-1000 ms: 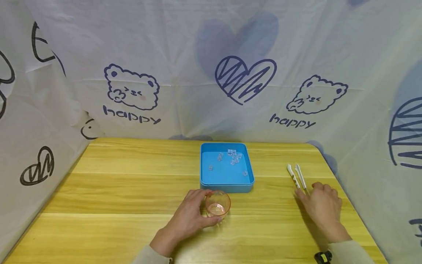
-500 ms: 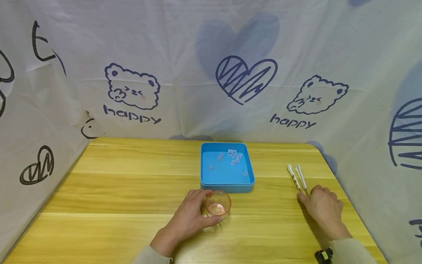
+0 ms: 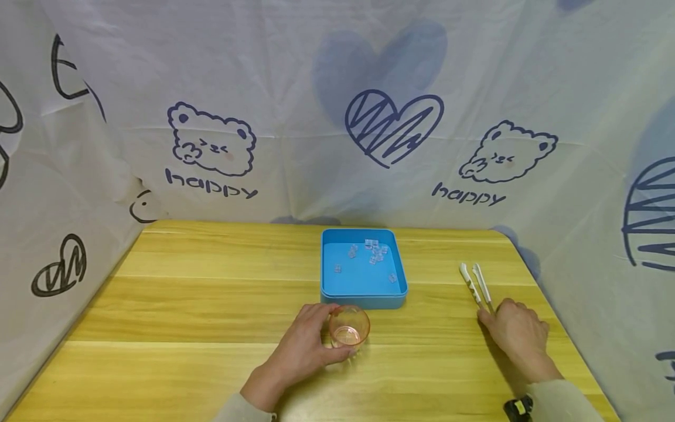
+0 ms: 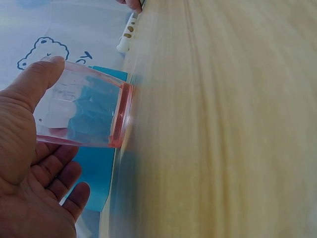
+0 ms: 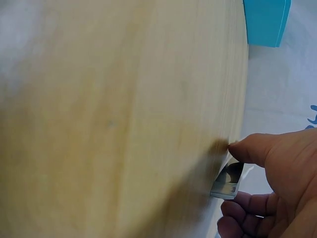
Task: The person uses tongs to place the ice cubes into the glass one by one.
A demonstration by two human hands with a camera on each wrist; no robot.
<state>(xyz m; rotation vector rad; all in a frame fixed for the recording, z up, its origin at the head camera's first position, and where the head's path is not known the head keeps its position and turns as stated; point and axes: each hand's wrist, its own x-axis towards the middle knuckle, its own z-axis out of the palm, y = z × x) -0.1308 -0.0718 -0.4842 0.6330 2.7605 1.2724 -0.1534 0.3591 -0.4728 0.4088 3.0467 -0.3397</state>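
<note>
My left hand (image 3: 300,346) grips a clear cup (image 3: 349,328) with a pink-orange tint, thumb on the near side and fingers on the far side. In the left wrist view the cup (image 4: 84,104) has its base at the table and looks to hold nothing. Further right, my right hand (image 3: 517,334) holds the bent metal end of a pair of tongs (image 3: 482,282) between thumb and fingers. Their white-tipped arms lie spread, pointing away from me. The right wrist view shows the metal bend of the tongs (image 5: 225,190) beside the thumb.
A shallow blue box (image 3: 364,301) stands just behind the cup, with several small clear cubes (image 3: 377,252) scattered inside. The wooden table (image 3: 184,305) ends at a printed cloth (image 3: 300,176) hung behind and along both sides.
My right hand has shifted slightly right and toward me along the tongs, its thumb drawing in by the metal end. My left hand and the cup have stayed put.
</note>
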